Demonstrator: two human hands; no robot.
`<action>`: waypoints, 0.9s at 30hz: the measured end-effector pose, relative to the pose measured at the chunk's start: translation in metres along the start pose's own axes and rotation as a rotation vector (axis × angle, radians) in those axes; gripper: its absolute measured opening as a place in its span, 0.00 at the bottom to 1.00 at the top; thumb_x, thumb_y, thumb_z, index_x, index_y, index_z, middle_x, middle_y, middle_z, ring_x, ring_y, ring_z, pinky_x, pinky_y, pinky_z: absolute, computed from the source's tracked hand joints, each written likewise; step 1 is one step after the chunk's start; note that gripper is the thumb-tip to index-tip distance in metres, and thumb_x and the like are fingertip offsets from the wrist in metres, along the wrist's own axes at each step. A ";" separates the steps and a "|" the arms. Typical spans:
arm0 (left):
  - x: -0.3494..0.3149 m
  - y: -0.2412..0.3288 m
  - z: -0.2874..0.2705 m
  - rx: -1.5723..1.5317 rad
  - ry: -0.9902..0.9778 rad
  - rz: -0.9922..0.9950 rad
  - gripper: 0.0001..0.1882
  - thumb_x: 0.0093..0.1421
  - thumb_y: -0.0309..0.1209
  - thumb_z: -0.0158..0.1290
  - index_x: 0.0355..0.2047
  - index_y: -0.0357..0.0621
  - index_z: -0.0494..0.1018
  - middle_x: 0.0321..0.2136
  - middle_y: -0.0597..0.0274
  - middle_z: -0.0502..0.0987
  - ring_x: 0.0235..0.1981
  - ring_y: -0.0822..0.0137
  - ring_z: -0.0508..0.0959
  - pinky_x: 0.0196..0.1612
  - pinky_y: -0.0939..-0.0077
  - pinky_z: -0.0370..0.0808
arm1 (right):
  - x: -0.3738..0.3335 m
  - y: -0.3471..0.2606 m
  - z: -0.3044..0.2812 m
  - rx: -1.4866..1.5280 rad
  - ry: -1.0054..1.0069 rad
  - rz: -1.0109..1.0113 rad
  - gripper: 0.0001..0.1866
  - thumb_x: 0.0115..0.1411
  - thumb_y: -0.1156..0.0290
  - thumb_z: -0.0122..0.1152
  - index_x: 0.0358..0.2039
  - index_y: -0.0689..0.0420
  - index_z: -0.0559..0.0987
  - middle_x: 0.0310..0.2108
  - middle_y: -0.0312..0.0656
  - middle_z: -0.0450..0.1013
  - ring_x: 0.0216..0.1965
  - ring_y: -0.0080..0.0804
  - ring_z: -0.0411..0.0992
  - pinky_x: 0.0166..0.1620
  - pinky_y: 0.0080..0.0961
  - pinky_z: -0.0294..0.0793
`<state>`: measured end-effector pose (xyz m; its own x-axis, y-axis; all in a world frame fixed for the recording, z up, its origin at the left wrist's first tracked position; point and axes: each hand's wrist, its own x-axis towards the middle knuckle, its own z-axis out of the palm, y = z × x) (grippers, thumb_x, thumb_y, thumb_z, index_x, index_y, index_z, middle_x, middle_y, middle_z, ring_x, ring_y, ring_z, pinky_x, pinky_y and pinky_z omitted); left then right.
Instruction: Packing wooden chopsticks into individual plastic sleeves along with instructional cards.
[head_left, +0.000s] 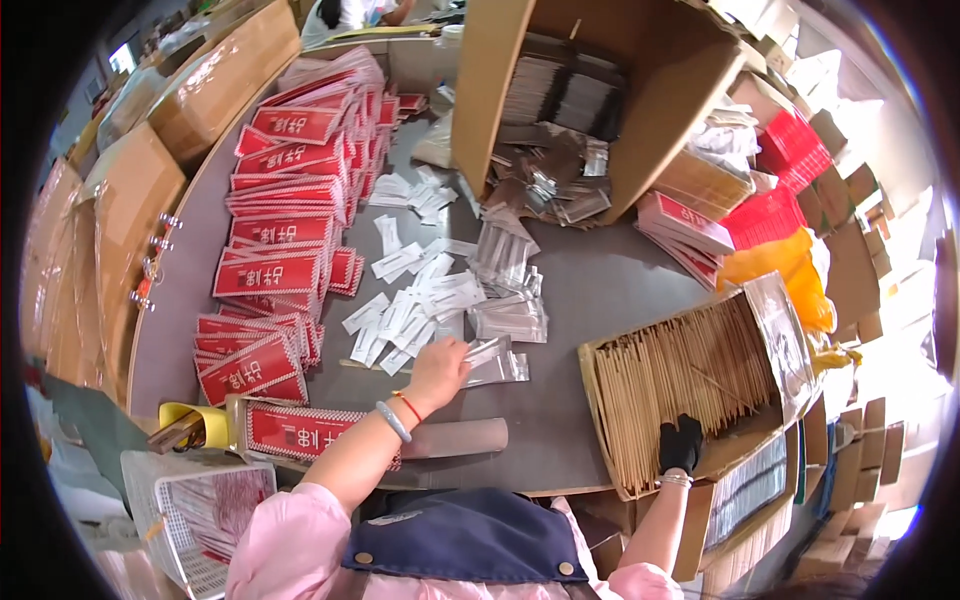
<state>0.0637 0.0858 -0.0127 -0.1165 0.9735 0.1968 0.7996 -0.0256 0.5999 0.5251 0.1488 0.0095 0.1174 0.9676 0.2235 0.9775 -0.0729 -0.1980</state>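
My left hand [438, 372], bare and with a bracelet at the wrist, has its fingers curled closed at the edge of a clear plastic packet [497, 362]. Beside it lie a loose heap of small white paper sachets [430, 295] and more clear packets [508, 318]. On the right, my right hand [680, 446], in a black glove, lies over the near part of an open carton [592, 400] packed with thin wooden chopsticks [680, 375]. Its fingertips touch the sticks, a little apart; no stick shows clearly lifted in them.
Overlapping red printed sleeves [290, 225] fill the table's left side; more lie in a tray [235, 425] near the front edge. A tall carton [490, 90] of silvery packets stands at the back. A white basket [160, 520] sits lower left, an orange bag [785, 270] at right.
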 end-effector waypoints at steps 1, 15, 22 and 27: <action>-0.006 0.003 -0.005 -0.077 0.029 -0.029 0.08 0.52 0.29 0.59 0.31 0.41 0.75 0.28 0.51 0.76 0.31 0.47 0.77 0.33 0.56 0.74 | 0.002 -0.006 0.001 -0.011 -0.054 0.008 0.18 0.52 0.63 0.57 0.40 0.61 0.79 0.41 0.54 0.74 0.45 0.54 0.71 0.49 0.45 0.70; -0.108 0.040 -0.054 0.116 -0.136 0.082 0.14 0.44 0.34 0.67 0.34 0.53 0.81 0.39 0.65 0.72 0.44 0.60 0.69 0.46 0.61 0.65 | 0.015 -0.012 -0.006 0.005 -0.144 0.063 0.12 0.53 0.67 0.55 0.36 0.58 0.73 0.40 0.51 0.72 0.45 0.53 0.70 0.48 0.47 0.70; -0.110 0.038 -0.057 0.156 -0.066 0.093 0.13 0.46 0.35 0.66 0.34 0.52 0.81 0.42 0.64 0.73 0.48 0.58 0.69 0.50 0.57 0.63 | 0.018 -0.030 -0.017 -0.246 -0.294 0.061 0.15 0.56 0.65 0.53 0.42 0.58 0.71 0.44 0.52 0.71 0.47 0.54 0.70 0.49 0.47 0.70; -0.125 0.031 -0.073 0.122 -0.032 0.003 0.18 0.45 0.36 0.67 0.38 0.51 0.80 0.43 0.62 0.73 0.50 0.55 0.69 0.53 0.56 0.63 | 0.012 0.012 0.001 0.050 -0.020 0.108 0.21 0.62 0.73 0.49 0.56 0.64 0.70 0.52 0.57 0.71 0.54 0.50 0.69 0.57 0.36 0.68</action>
<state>0.0599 -0.0528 0.0380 -0.0966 0.9802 0.1728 0.8657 -0.0029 0.5005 0.5384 0.1597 0.0089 0.2177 0.9594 0.1791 0.9494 -0.1656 -0.2670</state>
